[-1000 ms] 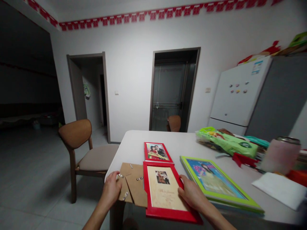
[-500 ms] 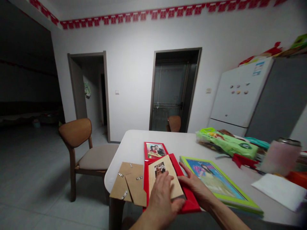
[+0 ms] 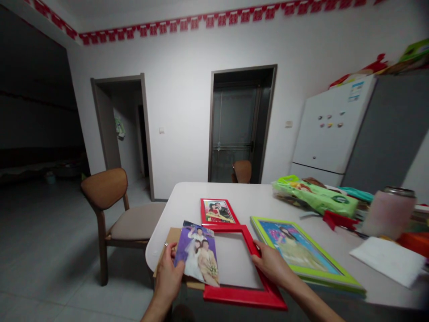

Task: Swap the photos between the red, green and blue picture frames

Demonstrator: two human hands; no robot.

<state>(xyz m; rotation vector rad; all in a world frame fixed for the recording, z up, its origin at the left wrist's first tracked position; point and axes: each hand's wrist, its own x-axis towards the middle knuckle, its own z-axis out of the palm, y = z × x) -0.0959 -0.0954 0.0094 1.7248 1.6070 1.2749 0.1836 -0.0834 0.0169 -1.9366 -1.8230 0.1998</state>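
My left hand (image 3: 168, 273) pinches the left edge of a photo print (image 3: 198, 257) with a purple background and several people on it. The print is tilted and overlaps the left side of a red picture frame (image 3: 246, 296). Around the right side of that frame my right hand (image 3: 270, 264) is closed. White tabletop shows through the frame's opening. Under the photo and left hand, a brown backing board (image 3: 173, 236) lies mostly hidden. Just beyond is a smaller red-framed picture (image 3: 218, 211). A larger green-framed picture (image 3: 301, 255) lies right of my right hand.
The white table (image 3: 191, 192) has a rounded left corner. On its right side are a green plastic pack (image 3: 315, 197), a pink jar (image 3: 389, 212), a red item (image 3: 338, 221) and white paper (image 3: 389, 259). A wooden chair (image 3: 105, 190) stands at the left.
My left hand has moved left from the cream sheet inside the red frame and now holds the purple photo. The frame's opening is uncovered. My right hand stays on its right side.
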